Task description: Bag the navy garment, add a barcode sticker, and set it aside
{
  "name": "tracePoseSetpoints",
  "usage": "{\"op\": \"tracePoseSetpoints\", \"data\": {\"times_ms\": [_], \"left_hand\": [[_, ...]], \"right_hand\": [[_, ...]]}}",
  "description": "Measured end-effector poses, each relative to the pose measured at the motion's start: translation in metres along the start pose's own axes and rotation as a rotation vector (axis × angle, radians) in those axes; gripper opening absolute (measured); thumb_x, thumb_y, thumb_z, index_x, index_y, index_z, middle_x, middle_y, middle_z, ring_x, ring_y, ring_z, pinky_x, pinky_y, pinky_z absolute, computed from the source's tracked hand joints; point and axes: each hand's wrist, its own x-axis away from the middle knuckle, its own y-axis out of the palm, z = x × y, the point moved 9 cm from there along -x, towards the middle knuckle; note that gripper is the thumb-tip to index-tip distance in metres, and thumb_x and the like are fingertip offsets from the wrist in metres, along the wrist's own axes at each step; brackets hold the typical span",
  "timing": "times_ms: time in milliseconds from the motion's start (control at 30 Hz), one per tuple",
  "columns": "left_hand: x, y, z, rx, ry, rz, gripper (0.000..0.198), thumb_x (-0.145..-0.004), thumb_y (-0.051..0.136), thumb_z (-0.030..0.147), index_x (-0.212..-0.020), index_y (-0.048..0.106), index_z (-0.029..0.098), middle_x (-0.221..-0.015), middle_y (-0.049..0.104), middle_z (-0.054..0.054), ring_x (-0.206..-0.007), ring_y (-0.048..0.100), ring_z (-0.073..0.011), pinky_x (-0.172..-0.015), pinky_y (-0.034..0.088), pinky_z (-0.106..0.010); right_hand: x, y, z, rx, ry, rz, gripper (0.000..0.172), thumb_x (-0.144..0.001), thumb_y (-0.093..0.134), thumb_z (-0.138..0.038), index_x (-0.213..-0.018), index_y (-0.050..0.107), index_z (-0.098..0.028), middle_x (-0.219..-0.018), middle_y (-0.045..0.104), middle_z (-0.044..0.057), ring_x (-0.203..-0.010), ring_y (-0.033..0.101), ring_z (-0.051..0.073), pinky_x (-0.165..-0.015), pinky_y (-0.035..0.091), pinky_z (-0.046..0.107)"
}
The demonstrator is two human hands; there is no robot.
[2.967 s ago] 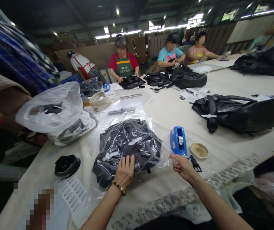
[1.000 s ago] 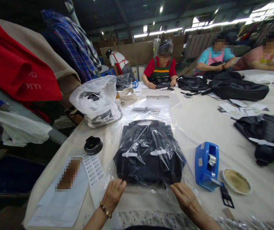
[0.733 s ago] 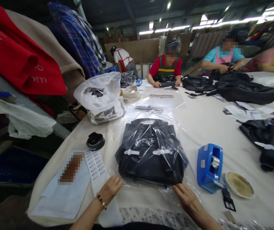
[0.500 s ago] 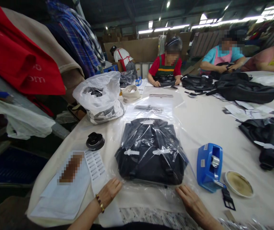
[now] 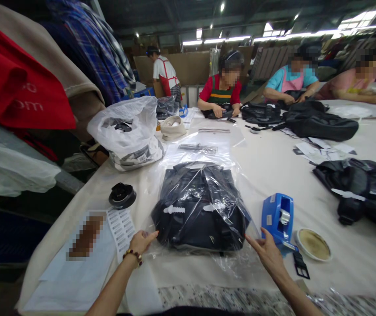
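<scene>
A black bag sealed in a clear plastic bag [image 5: 201, 206] lies on the white table [image 5: 273, 171] in front of me. My left hand [image 5: 141, 242] rests at the plastic's near left corner, index finger stretched toward the bag, the other fingers curled. My right hand [image 5: 266, 254] is at the near right corner, fingers extended on the loose plastic, close to a blue tape dispenser [image 5: 278, 217].
A label sheet [image 5: 121, 226] and a black tape roll [image 5: 122, 195] lie left. A round dish [image 5: 313, 244] and black buckle [image 5: 300, 265] sit right. A white plastic sack [image 5: 125, 131], more black bags [image 5: 362, 193] and several seated workers across the table; hanging clothes at left.
The bagged black bag was turned square to me. Both hands slid from its near edge outward to the two near corners of the plastic.
</scene>
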Motion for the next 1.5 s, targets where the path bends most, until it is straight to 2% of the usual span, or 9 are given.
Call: {"op": "tracePoseSetpoints", "data": {"times_ms": [100, 267, 633, 800, 933, 1300, 1367, 1433, 1500], "left_hand": [[0.003, 0.007, -0.001, 0.048, 0.045, -0.052, 0.044, -0.056, 0.05, 0.059, -0.062, 0.056, 0.017, -0.055, 0.054, -0.001, -0.06, 0.055, -0.02, -0.057, 0.042, -0.031], [0.006, 0.004, -0.009, 0.042, 0.088, -0.043, 0.039, -0.052, 0.052, 0.058, -0.049, 0.044, 0.021, -0.046, 0.04, 0.005, -0.052, 0.043, -0.0141, -0.052, 0.032, -0.027], [0.01, 0.008, -0.027, 0.151, 0.022, -0.245, 0.03, -0.042, 0.064, 0.044, -0.046, 0.052, 0.017, -0.044, 0.046, 0.004, -0.051, 0.047, -0.0145, -0.052, 0.037, -0.027], [0.018, 0.011, -0.038, 0.325, -0.056, -0.196, 0.034, -0.053, 0.057, 0.051, -0.062, 0.05, 0.019, -0.051, 0.051, 0.003, -0.05, 0.051, -0.0134, -0.049, 0.041, -0.026], [0.019, -0.003, -0.042, 0.383, -0.061, -0.092, 0.037, -0.058, 0.047, 0.057, -0.062, 0.04, 0.021, -0.047, 0.038, 0.008, -0.037, 0.032, -0.0066, -0.039, 0.027, -0.021], [0.027, -0.03, -0.05, 0.04, -0.037, -0.046, 0.026, -0.058, 0.057, 0.044, -0.056, 0.044, 0.021, -0.036, 0.035, 0.007, -0.036, 0.036, -0.0119, -0.041, 0.026, -0.024], [0.039, -0.05, -0.039, -0.095, 0.091, 0.151, 0.026, -0.061, 0.061, 0.044, -0.066, 0.051, 0.02, -0.05, 0.052, 0.001, -0.05, 0.051, -0.0185, -0.049, 0.037, -0.029], [0.074, -0.062, -0.007, -0.295, 0.444, 0.439, 0.025, -0.071, 0.059, 0.04, -0.082, 0.056, 0.018, -0.073, 0.063, -0.006, -0.071, 0.058, -0.0236, -0.062, 0.043, -0.034], [0.128, -0.034, 0.026, -0.451, 0.92, 0.569, 0.017, -0.082, 0.048, 0.024, -0.094, 0.057, 0.016, -0.084, 0.066, -0.009, -0.08, 0.059, -0.0221, -0.071, 0.045, -0.034]], "right_hand": [[-0.001, 0.008, 0.012, -0.076, 0.03, -0.096, 0.063, -0.06, 0.047, -0.07, -0.085, 0.06, -0.014, -0.057, 0.056, 0.002, -0.056, 0.053, 0.021, -0.055, 0.042, 0.032], [-0.002, 0.007, 0.016, -0.123, -0.042, -0.086, 0.044, -0.054, 0.051, -0.065, -0.051, 0.052, -0.021, -0.051, 0.054, 0.001, -0.055, 0.048, 0.017, -0.054, 0.037, 0.029], [0.012, 0.009, 0.037, -0.191, 0.082, -0.192, 0.044, -0.052, 0.057, -0.055, -0.074, 0.062, -0.018, -0.054, 0.059, 0.001, -0.055, 0.056, 0.02, -0.052, 0.043, 0.031], [0.015, 0.01, 0.043, -0.202, 0.101, -0.19, 0.041, -0.059, 0.048, -0.059, -0.062, 0.057, -0.019, -0.048, 0.05, -0.001, -0.047, 0.048, 0.016, -0.044, 0.039, 0.028], [0.01, 0.001, 0.042, -0.131, 0.055, -0.147, 0.043, -0.065, 0.042, -0.061, -0.066, 0.058, -0.02, -0.044, 0.044, -0.003, -0.044, 0.044, 0.015, -0.042, 0.035, 0.028], [0.012, -0.008, 0.035, 0.06, -0.075, -0.127, 0.04, -0.058, 0.043, -0.064, -0.056, 0.054, -0.026, -0.058, 0.062, 0.003, -0.061, 0.057, 0.023, -0.061, 0.042, 0.033], [0.012, -0.008, 0.038, 0.072, -0.072, -0.13, 0.04, -0.059, 0.043, -0.064, -0.058, 0.055, -0.026, -0.062, 0.064, 0.004, -0.064, 0.059, 0.024, -0.062, 0.043, 0.034], [0.012, -0.006, 0.041, 0.078, -0.067, -0.133, 0.041, -0.06, 0.043, -0.064, -0.063, 0.058, -0.026, -0.069, 0.067, 0.004, -0.071, 0.061, 0.025, -0.066, 0.045, 0.034], [0.012, -0.005, 0.042, 0.078, -0.075, -0.132, 0.041, -0.06, 0.043, -0.063, -0.066, 0.06, -0.026, -0.074, 0.068, 0.005, -0.076, 0.061, 0.026, -0.069, 0.045, 0.034]]}}
